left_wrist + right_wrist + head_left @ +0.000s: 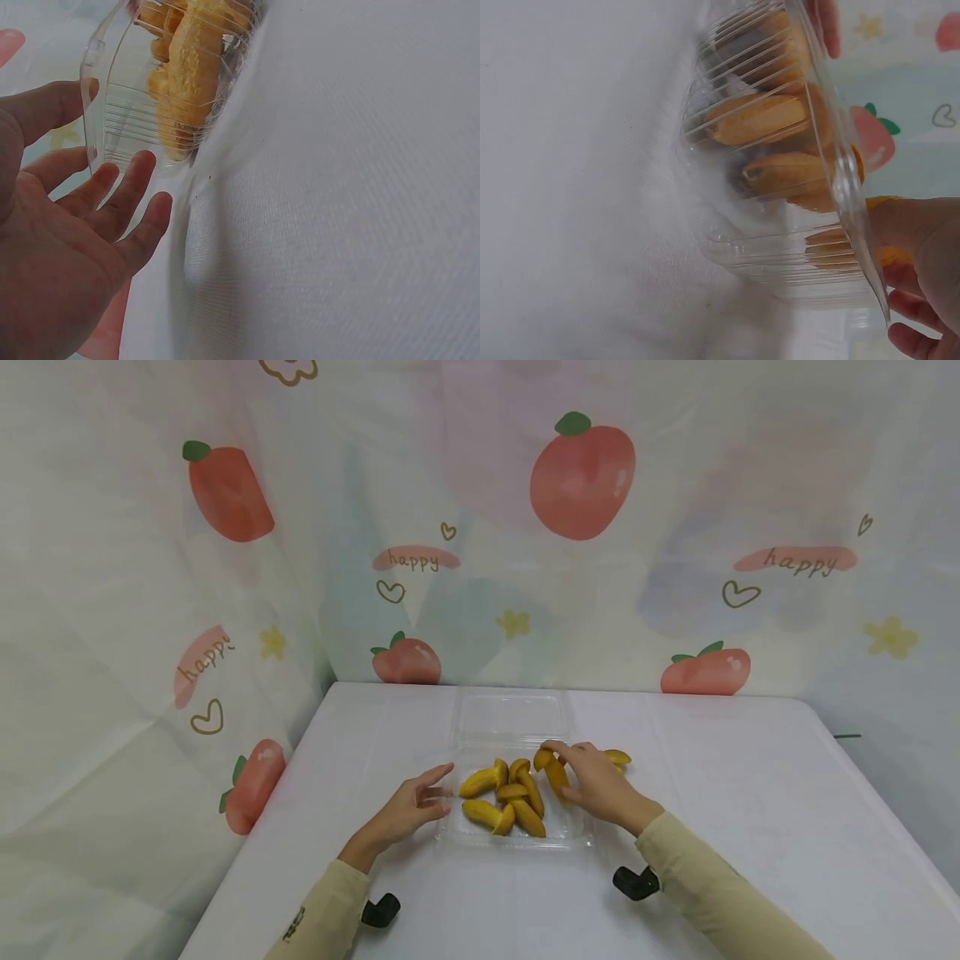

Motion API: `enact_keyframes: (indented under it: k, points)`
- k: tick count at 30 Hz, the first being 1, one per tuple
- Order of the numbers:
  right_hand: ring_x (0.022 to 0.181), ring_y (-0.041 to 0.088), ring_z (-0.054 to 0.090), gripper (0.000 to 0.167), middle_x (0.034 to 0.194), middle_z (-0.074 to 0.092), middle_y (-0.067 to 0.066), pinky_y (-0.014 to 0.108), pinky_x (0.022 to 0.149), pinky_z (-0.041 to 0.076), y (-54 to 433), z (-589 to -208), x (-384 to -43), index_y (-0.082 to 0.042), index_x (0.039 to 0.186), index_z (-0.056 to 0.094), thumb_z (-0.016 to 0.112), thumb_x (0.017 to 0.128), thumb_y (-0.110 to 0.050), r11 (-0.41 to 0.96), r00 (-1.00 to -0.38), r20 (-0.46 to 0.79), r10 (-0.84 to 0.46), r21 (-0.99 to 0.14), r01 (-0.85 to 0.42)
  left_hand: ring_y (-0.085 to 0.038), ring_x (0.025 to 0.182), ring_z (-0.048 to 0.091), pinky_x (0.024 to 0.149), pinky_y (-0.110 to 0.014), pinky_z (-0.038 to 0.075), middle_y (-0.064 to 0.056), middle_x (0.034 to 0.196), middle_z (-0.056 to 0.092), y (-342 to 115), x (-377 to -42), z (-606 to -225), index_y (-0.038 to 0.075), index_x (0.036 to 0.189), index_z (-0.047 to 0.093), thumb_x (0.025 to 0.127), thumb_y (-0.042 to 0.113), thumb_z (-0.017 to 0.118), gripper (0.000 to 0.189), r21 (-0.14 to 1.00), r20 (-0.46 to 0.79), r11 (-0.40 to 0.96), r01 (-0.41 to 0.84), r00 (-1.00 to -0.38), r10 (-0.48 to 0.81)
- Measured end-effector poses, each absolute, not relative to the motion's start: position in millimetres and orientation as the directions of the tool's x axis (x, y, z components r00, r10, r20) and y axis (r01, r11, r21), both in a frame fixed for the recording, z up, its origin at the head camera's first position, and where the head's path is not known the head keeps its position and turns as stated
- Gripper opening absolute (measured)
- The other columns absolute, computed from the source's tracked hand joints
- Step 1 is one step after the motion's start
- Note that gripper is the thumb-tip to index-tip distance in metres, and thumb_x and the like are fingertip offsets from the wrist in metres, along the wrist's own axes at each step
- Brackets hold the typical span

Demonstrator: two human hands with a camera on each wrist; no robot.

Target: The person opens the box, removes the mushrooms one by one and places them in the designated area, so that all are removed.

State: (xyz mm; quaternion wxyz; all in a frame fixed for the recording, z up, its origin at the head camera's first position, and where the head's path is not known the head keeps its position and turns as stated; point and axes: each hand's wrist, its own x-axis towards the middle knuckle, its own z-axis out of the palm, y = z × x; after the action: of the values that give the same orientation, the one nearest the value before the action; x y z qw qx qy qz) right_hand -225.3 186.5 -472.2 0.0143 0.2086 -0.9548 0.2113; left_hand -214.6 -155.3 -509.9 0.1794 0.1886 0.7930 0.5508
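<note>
A clear plastic clamshell box stands on the table with its lid folded back behind it. Inside lie several yellow-brown mushrooms, some crossing one another. My right hand pinches another mushroom between thumb and fingers at the box's right side; through the ribbed wall, the right wrist view shows its stem low inside. Spread fingers of my left hand are by the left wall, and in the left wrist view a fingertip meets the rim. One mushroom lies outside, partly behind my right hand.
White cloth covers the table. A patterned curtain with printed fruit rises behind and along the left. Black wrist-worn pieces stick out near the left sleeve and the right sleeve.
</note>
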Motion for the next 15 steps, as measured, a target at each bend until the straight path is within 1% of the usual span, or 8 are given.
enact_keyframes:
  k: [4,7,12,15]
  points:
    - [0.116,0.035,0.057,0.064,0.119,0.066,0.009,0.051,0.095,0.054,190.7,-471.8,-223.3,-0.018,0.145,0.049,0.074,0.087,-0.006,0.764,-0.915,0.156,-0.372,-0.509,-0.397,-0.040,0.139,0.049,0.116,-0.057,0.040,-0.015,0.167,0.027,-155.8,-214.1,-510.4,0.008,0.159,0.030,0.100,0.009,0.061,0.068,0.941,-0.078,0.324,0.100,-0.865,0.495]
    - [0.118,0.038,0.056,0.063,0.122,0.065,0.011,0.053,0.095,0.053,193.8,-469.2,-221.5,-0.021,0.146,0.047,0.070,0.089,-0.005,0.723,-0.916,0.182,-0.358,-0.566,-0.395,-0.040,0.139,0.049,0.116,-0.057,0.040,-0.015,0.167,0.027,-156.5,-214.3,-511.2,0.008,0.160,0.030,0.100,0.010,0.061,0.068,0.939,-0.076,0.329,0.105,-0.865,0.495]
    - [0.120,0.040,0.057,0.062,0.127,0.064,0.013,0.058,0.097,0.051,198.9,-462.8,-219.4,-0.021,0.147,0.046,0.067,0.091,-0.005,0.685,-0.912,0.228,-0.341,-0.605,-0.407,-0.040,0.139,0.049,0.116,-0.057,0.040,-0.015,0.167,0.027,-156.2,-214.4,-511.6,0.007,0.159,0.030,0.100,0.008,0.061,0.068,0.940,-0.069,0.322,0.110,-0.865,0.497]
    - [0.121,0.039,0.058,0.062,0.129,0.064,0.013,0.057,0.096,0.052,201.9,-460.5,-218.6,-0.021,0.148,0.044,0.066,0.092,-0.005,0.682,-0.914,0.239,-0.328,-0.609,-0.404,-0.040,0.139,0.049,0.116,-0.057,0.040,-0.016,0.167,0.026,-155.6,-214.5,-511.6,0.007,0.160,0.029,0.100,0.008,0.061,0.068,0.942,-0.066,0.317,0.112,-0.863,0.502]
